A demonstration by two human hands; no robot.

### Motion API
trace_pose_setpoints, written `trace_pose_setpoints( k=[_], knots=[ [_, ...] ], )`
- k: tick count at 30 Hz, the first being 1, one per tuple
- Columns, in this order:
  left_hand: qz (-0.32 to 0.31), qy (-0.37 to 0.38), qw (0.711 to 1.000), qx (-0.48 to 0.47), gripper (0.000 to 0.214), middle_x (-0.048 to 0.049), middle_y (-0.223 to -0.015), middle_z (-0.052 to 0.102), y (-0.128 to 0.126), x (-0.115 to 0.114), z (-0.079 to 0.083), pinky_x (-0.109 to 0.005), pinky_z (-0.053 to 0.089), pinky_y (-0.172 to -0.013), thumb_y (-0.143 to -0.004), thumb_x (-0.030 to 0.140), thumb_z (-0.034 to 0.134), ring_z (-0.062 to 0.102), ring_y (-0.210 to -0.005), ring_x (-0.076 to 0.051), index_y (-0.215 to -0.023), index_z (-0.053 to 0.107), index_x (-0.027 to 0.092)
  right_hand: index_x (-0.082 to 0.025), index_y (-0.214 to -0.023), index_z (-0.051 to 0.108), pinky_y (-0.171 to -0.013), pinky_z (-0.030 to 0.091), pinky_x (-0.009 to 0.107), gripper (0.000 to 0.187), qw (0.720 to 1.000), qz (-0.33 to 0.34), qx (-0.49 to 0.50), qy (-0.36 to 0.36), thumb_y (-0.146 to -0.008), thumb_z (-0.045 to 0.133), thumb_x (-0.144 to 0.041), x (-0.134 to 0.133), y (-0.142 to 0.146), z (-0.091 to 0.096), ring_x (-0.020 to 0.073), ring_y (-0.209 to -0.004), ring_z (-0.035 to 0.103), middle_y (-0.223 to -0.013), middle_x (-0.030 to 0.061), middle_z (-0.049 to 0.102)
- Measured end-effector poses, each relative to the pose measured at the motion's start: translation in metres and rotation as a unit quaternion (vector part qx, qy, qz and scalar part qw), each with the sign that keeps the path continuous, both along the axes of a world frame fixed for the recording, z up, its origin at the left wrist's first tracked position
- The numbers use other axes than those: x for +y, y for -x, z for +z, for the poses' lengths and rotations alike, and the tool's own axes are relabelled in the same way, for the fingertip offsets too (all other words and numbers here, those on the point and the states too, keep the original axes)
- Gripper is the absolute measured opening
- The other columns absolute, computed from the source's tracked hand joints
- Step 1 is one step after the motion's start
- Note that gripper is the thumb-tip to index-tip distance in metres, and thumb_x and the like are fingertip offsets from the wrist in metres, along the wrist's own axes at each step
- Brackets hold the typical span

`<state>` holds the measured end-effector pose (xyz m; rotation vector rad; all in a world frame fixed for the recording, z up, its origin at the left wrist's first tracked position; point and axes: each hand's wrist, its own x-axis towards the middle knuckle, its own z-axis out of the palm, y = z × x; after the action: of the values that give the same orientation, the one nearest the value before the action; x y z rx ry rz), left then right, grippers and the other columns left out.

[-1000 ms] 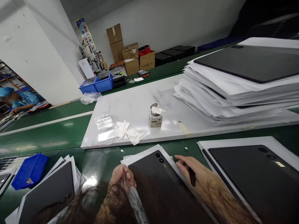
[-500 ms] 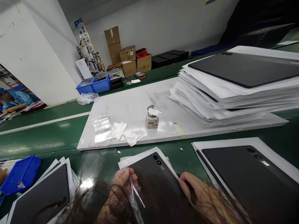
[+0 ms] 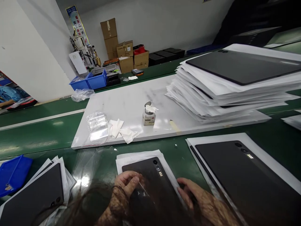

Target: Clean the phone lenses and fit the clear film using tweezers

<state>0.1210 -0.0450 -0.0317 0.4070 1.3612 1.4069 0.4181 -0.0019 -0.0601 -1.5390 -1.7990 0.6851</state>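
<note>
While both hands (image 3: 127, 185) press flat on dark panel (image 3: 150, 185), blue bin (image 3: 13, 174) contents unclear.

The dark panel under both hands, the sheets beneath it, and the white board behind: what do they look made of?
The dark panel: seemingly matte plastic or coated metal, a tablet-like back cover; dull grey sheen, camera holes near the corner. A clear glossy film appears to lie on it by the left hand, judging by its glare. The sheets look like thin white paper, edges fanned. The white board looks rigid, smooth, faintly smudged; material uncertain.
</note>
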Motion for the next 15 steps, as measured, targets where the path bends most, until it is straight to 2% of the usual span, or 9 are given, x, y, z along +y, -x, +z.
trace_pose_setpoints(
  k=[3,7,11,13,15],
  knots=[
    [-0.012,-0.017,1.0,0.012,0.061,-0.0117,-0.074,0.091,-0.003,-0.002,0.009,-0.036,0.071,-0.074,-0.063,0.076,0.124,0.081,-0.07,-0.026,-0.083,0.102,0.024,-0.057,-0.118,0.093,-0.073,0.083,0.057,0.024,0.998,-0.006,0.027,-0.057,-0.116,0.07,-0.064,-0.002,0.011,0.014,0.0439,-0.084,0.094,-0.105,0.003,0.098],
    [0.004,-0.033,0.999,0.016,0.058,-0.0081,-0.078,0.093,-0.009,0.0,0.025,-0.033,0.071,-0.074,-0.067,0.078,0.122,0.086,-0.074,-0.026,-0.082,0.101,0.026,-0.047,-0.13,0.093,-0.071,0.082,0.045,0.027,0.989,0.113,0.045,-0.083,-0.122,0.067,-0.048,-0.011,0.036,0.018,0.0342,-0.078,0.092,-0.1,0.0033,0.093],
    [0.008,-0.044,0.999,0.007,0.049,-0.0061,-0.082,0.096,-0.012,0.002,0.036,-0.041,0.076,-0.079,-0.068,0.073,0.122,0.092,-0.076,-0.031,-0.081,0.102,0.031,-0.038,-0.141,0.088,-0.074,0.082,0.043,0.03,0.973,0.179,0.035,-0.144,-0.117,0.071,-0.039,-0.024,0.066,0.012,0.0319,-0.083,0.093,-0.106,0.0046,0.093],
    [-0.002,-0.049,0.999,0.003,0.043,-0.0043,-0.084,0.097,-0.013,0.001,0.04,-0.042,0.076,-0.081,-0.071,0.072,0.121,0.093,-0.079,-0.031,-0.081,0.103,0.034,-0.039,-0.131,0.088,-0.07,0.08,0.044,0.025,0.97,0.181,0.031,-0.156,-0.115,0.07,-0.037,-0.029,0.078,0.017,0.0315,-0.075,0.09,-0.096,0.0028,0.089],
    [-0.019,-0.05,0.999,-0.001,0.047,-0.0034,-0.085,0.097,-0.014,-0.002,0.042,-0.041,0.075,-0.081,-0.073,0.077,0.121,0.093,-0.08,-0.03,-0.082,0.104,0.035,-0.04,-0.114,0.086,-0.063,0.077,0.043,0.02,0.972,0.181,0.026,-0.15,-0.114,0.066,-0.035,-0.031,0.085,0.027,0.0298,-0.06,0.08,-0.08,-0.0003,0.08]
  ],
)
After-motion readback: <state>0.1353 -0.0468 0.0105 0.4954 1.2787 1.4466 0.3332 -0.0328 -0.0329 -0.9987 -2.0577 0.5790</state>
